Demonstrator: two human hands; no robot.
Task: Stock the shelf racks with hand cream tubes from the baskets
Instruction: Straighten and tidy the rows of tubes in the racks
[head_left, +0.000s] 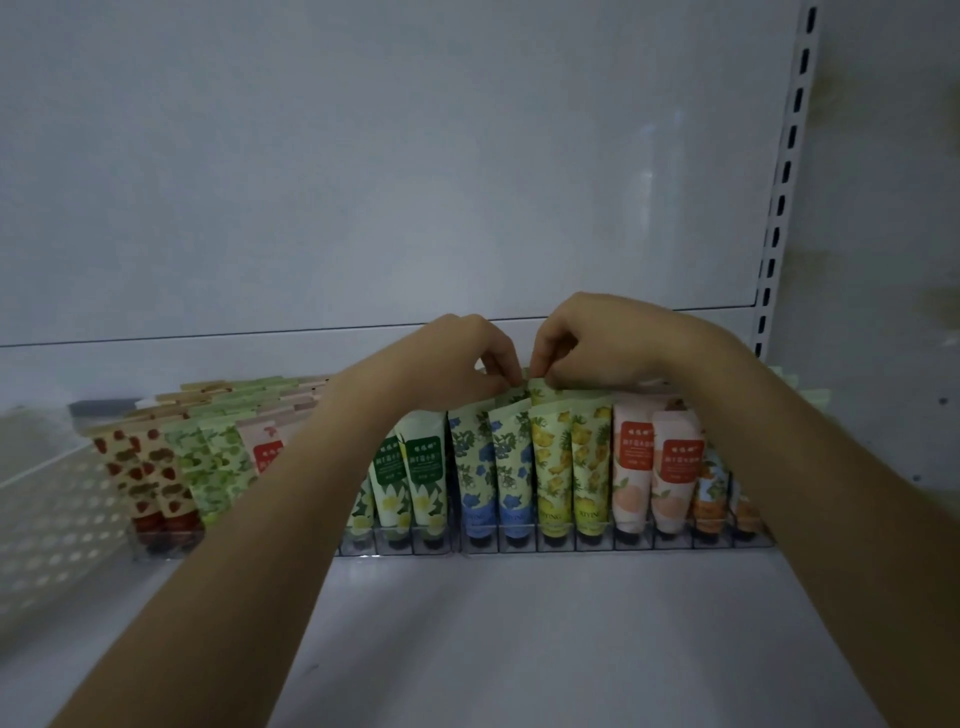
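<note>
Tube (537, 388) stands in rack (519, 544) behind front row, crimp up, long axis approx. vertical, directly under both hands. L hand (462, 358) and R hand (597, 343) pinch crimp w/ curled fingertips, one per side; neither is nearer. Legible: "XIYING" on blue tubes (511, 467) and yellow tubes (553, 467) — other labels illegible.

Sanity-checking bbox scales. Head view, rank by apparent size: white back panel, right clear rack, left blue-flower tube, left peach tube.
1. white back panel
2. right clear rack
3. left blue-flower tube and left peach tube: they look about alike, so tied.
</note>
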